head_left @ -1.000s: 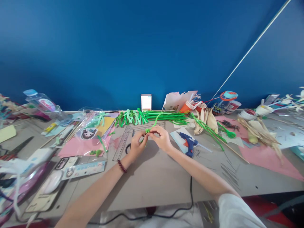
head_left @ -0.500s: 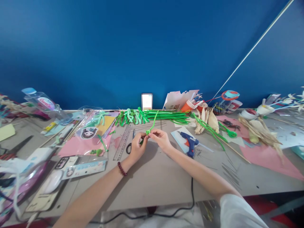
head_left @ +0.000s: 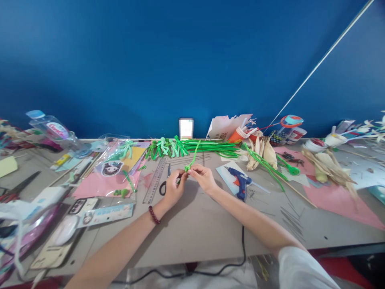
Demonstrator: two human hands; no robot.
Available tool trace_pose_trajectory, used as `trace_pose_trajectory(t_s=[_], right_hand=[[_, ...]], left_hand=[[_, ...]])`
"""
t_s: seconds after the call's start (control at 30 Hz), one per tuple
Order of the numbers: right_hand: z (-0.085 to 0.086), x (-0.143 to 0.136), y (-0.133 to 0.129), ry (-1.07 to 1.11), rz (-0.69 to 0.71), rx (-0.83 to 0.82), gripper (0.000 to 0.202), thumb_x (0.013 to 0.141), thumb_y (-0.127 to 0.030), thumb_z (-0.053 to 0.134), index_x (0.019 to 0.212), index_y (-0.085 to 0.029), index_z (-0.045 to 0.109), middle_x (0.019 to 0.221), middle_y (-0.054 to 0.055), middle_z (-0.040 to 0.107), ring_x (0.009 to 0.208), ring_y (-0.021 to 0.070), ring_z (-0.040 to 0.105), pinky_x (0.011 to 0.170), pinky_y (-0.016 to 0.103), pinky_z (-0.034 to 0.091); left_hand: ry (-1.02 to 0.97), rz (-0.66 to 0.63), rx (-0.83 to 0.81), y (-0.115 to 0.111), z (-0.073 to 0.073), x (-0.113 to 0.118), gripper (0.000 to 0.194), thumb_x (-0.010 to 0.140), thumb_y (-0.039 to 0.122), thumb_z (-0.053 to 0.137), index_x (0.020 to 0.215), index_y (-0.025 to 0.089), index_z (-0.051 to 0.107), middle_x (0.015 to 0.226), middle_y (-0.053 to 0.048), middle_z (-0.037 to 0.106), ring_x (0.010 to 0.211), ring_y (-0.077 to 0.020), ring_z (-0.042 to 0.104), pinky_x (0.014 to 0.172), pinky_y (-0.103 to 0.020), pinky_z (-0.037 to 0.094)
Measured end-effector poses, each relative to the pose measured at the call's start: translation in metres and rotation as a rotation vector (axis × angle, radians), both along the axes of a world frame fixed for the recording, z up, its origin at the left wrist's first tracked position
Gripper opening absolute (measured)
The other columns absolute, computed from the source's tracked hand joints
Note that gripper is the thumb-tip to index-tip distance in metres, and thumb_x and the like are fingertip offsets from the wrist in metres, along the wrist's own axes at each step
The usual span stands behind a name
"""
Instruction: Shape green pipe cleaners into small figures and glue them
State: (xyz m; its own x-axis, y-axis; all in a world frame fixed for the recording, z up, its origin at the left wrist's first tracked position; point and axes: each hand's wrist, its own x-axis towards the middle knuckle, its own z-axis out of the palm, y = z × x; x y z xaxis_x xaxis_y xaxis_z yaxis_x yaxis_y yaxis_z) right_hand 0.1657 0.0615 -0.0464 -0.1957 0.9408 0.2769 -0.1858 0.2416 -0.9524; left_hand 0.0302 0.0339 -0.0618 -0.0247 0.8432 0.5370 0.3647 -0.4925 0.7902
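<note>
Both my hands meet above the middle of the table, fingers pinched on one bright green pipe cleaner [head_left: 196, 152]. My left hand [head_left: 175, 186] grips its lower, curled end between thumb and fingers. From the other side my right hand [head_left: 203, 178] pinches that same end. The free length sticks up past the fingertips. Fingers partly cover the curled part. Behind lies a bundle of green pipe cleaners [head_left: 216, 147], with several twisted green pipe-cleaner pieces [head_left: 168, 147] to its left. Close to my left hand are black-handled scissors [head_left: 163, 188] and a clear ruler [head_left: 155, 180].
A blue glue gun [head_left: 241, 182] lies right of my hands, its black cord [head_left: 243, 245] trailing over the front edge. Dried husks [head_left: 264, 153] and orange cups [head_left: 237, 135] stand behind it. Leftward are pink paper [head_left: 90, 185], a phone [head_left: 57, 245] and a plastic bottle [head_left: 55, 128].
My hands and the pipe cleaner hold almost the same place, with only tiny finger shifts. The view has moved very slightly.
</note>
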Motion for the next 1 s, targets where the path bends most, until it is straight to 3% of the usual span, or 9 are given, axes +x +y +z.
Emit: trace_pose_trajectory(t_s=[0.13, 0.27, 0.47, 0.8, 1.0], right_hand=[[0.002, 0.000, 0.000, 0.006, 0.025, -0.022, 0.024, 0.071, -0.042, 0.066, 0.069, -0.019, 0.062, 0.073, 0.001, 0.059, 0.070, 0.0144, 0.059, 0.069, 0.029, 0.051], [0.005, 0.000, -0.001, 0.016, 0.035, -0.063, 0.024, 0.065, -0.039, 0.071, 0.073, -0.019, 0.060, 0.075, 0.000, 0.059, 0.070, 0.0142, 0.059, 0.068, 0.029, 0.052], [0.006, 0.000, -0.002, -0.059, -0.056, 0.061, 0.014, 0.071, -0.032, 0.065, 0.072, -0.019, 0.060, 0.079, 0.001, 0.054, 0.071, 0.0126, 0.058, 0.069, 0.028, 0.054], [0.006, 0.001, 0.002, 0.018, 0.031, -0.035, 0.026, 0.067, -0.042, 0.069, 0.069, -0.018, 0.058, 0.073, -0.001, 0.055, 0.064, 0.0132, 0.061, 0.066, 0.031, 0.057], [0.006, 0.004, 0.003, 0.027, 0.043, -0.022, 0.027, 0.072, -0.045, 0.065, 0.074, -0.018, 0.060, 0.075, 0.000, 0.057, 0.062, 0.0119, 0.061, 0.064, 0.029, 0.056]], left_hand=[[-0.067, -0.013, -0.043, 0.002, 0.001, 0.000, 0.021, 0.087, 0.033, 0.049, 0.078, 0.016, 0.058, 0.070, -0.003, 0.062, 0.064, -0.0128, 0.058, 0.060, -0.024, 0.046], [-0.088, 0.008, -0.060, 0.003, 0.003, 0.001, 0.021, 0.084, 0.034, 0.053, 0.078, 0.016, 0.059, 0.069, -0.003, 0.062, 0.063, -0.0130, 0.059, 0.059, -0.023, 0.046], [-0.051, -0.016, -0.057, 0.000, 0.006, 0.001, 0.017, 0.085, 0.031, 0.052, 0.081, 0.016, 0.059, 0.074, -0.004, 0.063, 0.068, -0.0138, 0.059, 0.064, -0.025, 0.047], [-0.187, -0.042, -0.166, 0.000, -0.005, 0.003, 0.021, 0.085, 0.036, 0.051, 0.087, 0.017, 0.060, 0.080, -0.005, 0.063, 0.068, -0.0138, 0.059, 0.060, -0.025, 0.048], [-0.374, -0.126, -0.256, 0.005, 0.002, 0.006, 0.026, 0.080, 0.041, 0.057, 0.081, 0.015, 0.060, 0.071, -0.003, 0.062, 0.059, -0.0120, 0.055, 0.055, -0.024, 0.045]])
